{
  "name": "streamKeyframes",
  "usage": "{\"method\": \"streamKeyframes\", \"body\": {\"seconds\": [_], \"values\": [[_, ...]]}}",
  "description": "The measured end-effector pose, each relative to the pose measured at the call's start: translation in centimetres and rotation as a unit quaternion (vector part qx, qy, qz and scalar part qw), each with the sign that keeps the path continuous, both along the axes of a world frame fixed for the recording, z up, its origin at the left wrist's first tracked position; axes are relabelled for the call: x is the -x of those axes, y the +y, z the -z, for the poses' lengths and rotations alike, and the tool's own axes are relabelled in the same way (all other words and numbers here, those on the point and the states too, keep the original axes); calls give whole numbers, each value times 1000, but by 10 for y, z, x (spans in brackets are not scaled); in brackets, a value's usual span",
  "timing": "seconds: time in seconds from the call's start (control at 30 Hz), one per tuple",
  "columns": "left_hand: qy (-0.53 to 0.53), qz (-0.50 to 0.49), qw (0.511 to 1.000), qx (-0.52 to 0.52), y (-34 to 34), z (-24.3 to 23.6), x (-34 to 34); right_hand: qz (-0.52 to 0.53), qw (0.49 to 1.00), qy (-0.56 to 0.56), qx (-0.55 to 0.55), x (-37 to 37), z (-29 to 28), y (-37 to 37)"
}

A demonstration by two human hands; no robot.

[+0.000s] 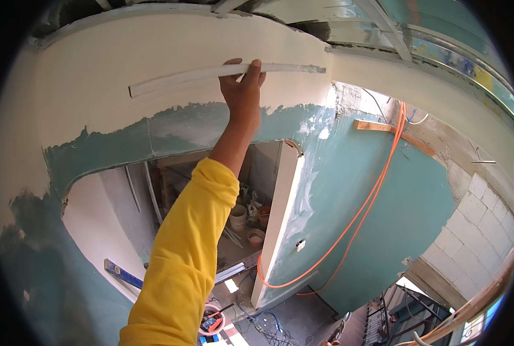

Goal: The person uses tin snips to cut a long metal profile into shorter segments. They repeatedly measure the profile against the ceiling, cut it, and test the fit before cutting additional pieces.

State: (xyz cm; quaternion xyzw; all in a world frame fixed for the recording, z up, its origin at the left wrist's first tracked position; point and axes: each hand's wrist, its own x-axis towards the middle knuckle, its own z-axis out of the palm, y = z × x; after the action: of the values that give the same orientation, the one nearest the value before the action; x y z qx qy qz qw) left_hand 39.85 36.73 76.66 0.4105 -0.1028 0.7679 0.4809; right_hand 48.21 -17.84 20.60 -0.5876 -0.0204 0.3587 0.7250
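My left hand (242, 86) is raised in front of the upper wall, closed around a long pale straightedge bar (182, 78). The thumb lies across the bar's near side, and other fingers go behind it. The bar runs nearly level, its left end a little lower, with grey smears at its right end. Behind it is a cream plastered wall band (124, 52); whether the bar touches it I cannot tell. Below the band, a ragged edge borders the blue-green wall (182, 130). My left arm wears a yellow sleeve (182, 248). My right hand is out of view.
An opening below shows buckets (238, 218). A blue level (123, 273) leans at the lower left. Orange cables (378, 184) hang on the right, by a wooden strip (375, 126). Metal ceiling framing (384, 26) runs overhead. A tool bucket (212, 320) and tangled wires (280, 328) lie low down.
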Motion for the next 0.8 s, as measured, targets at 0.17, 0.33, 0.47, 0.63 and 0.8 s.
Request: {"method": "streamKeyframes", "body": {"seconds": [0.17,0.33,0.47,0.63,0.8], "values": [[-34,31,999,-7,28,-63,-47,92,995,23,10,-11,30,-49],[-40,26,999,-21,66,-107,-77,165,986,0,1,15,-12,-23],[-26,12,999,-29,78,-123,-98,204,979,14,1,31,-22,7],[5,11,999,-39,95,-136,-111,175,984,19,-3,36,-19,40],[15,9,998,-61,101,-141,-120,180,983,-2,-23,40,-29,70]]}}
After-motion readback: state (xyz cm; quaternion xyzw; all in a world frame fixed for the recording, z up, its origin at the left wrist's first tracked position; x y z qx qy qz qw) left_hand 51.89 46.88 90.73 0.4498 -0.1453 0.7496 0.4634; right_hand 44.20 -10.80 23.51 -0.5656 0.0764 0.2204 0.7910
